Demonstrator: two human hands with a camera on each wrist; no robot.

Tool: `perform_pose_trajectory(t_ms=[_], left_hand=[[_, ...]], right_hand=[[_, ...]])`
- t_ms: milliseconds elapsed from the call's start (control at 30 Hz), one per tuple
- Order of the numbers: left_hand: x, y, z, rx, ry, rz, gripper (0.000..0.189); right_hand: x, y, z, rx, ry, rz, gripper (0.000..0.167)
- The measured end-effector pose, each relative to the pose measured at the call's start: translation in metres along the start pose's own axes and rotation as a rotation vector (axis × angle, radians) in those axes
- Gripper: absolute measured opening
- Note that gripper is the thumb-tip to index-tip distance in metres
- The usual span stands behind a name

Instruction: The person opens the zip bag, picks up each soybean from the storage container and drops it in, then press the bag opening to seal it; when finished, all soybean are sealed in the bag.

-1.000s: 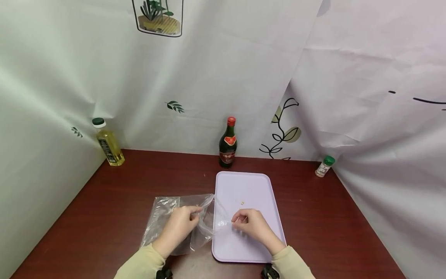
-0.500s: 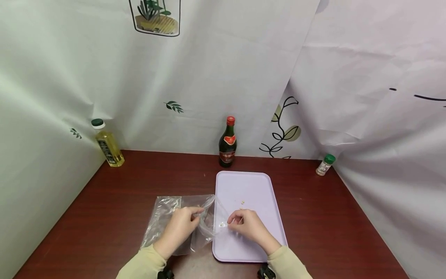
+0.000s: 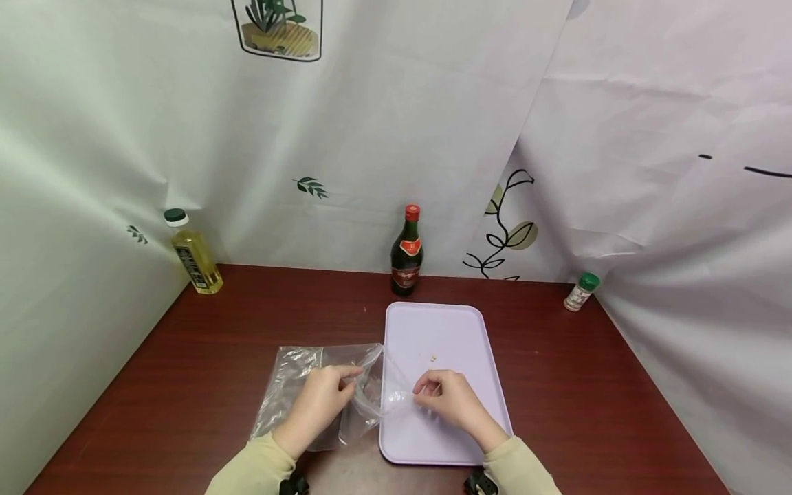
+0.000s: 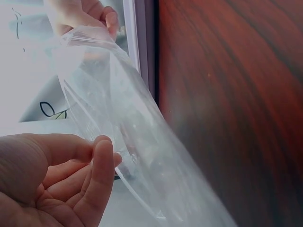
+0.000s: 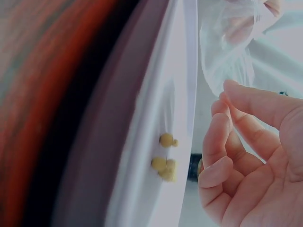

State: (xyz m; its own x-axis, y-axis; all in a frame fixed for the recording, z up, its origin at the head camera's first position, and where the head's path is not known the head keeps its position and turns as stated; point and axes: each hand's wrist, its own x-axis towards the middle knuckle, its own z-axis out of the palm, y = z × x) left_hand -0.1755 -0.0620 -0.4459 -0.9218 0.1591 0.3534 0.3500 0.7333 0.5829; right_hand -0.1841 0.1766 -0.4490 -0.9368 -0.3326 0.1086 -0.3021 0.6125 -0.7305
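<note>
A clear plastic bag [image 3: 291, 375] stretches between the two hands, its mouth towards the right. In the head view the left hand [image 3: 322, 402] pinches one edge of that mouth between thumb and forefinger. Over the lilac tray [image 3: 433, 326], the right hand [image 3: 454, 402] pinches the opposite edge of the bag, thumb against fingertip, pulling it out to a point. Several small round yellow bits [image 5: 165, 140], bean-like in size, lie on the tray below the right hand in the right wrist view. The left wrist view shows the bag's film [image 4: 142, 127] running up to the other hand.
Behind the tray stands a dark green bottle [image 3: 406, 258] with a red cap. An oil bottle [image 3: 196, 258] is at the back left corner, and a small green-capped shaker [image 3: 580, 294] at the back right. A printed cloth [image 3: 371, 124] hangs behind the dark red table [image 3: 594, 385].
The right hand shifts slightly left and then back right, the bag's edge moving with it. The left hand keeps its place on the bag.
</note>
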Motion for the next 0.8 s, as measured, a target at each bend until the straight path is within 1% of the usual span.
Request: perform_pose_trajectory(t_ms=[267,400,467,500,600,700,733,800], left_hand=[[0.0,-0.001,-0.001,0.002,-0.001,-0.007,0.027],[0.0,-0.001,-0.002,-0.001,-0.002,-0.002,0.027],[0.0,-0.001,-0.002,0.001,0.002,0.004,0.027],[0.0,-0.001,-0.002,0.002,0.003,0.005,0.027],[-0.001,-0.002,-0.001,0.006,0.005,0.009,0.026],[-0.002,-0.003,0.0,0.01,0.003,0.012,0.025],[-0.002,-0.003,0.0,0.01,0.003,0.014,0.025],[-0.002,-0.003,0.0,0.012,0.001,0.017,0.025]], right_hand=[[-0.004,0.01,-0.014,-0.02,0.019,0.075,0.006],[-0.009,0.017,-0.02,0.0,0.019,0.06,0.007],[-0.012,0.02,-0.022,0.014,0.01,0.046,0.008],[-0.014,0.022,-0.023,0.011,0.006,0.016,0.008],[-0.019,0.027,-0.026,0.011,-0.027,-0.015,0.01],[-0.022,0.031,-0.027,-0.002,-0.066,-0.009,0.011],[-0.023,0.032,-0.028,0.001,-0.08,0.018,0.011],[-0.024,0.033,-0.029,-0.009,-0.097,0.034,0.012]])
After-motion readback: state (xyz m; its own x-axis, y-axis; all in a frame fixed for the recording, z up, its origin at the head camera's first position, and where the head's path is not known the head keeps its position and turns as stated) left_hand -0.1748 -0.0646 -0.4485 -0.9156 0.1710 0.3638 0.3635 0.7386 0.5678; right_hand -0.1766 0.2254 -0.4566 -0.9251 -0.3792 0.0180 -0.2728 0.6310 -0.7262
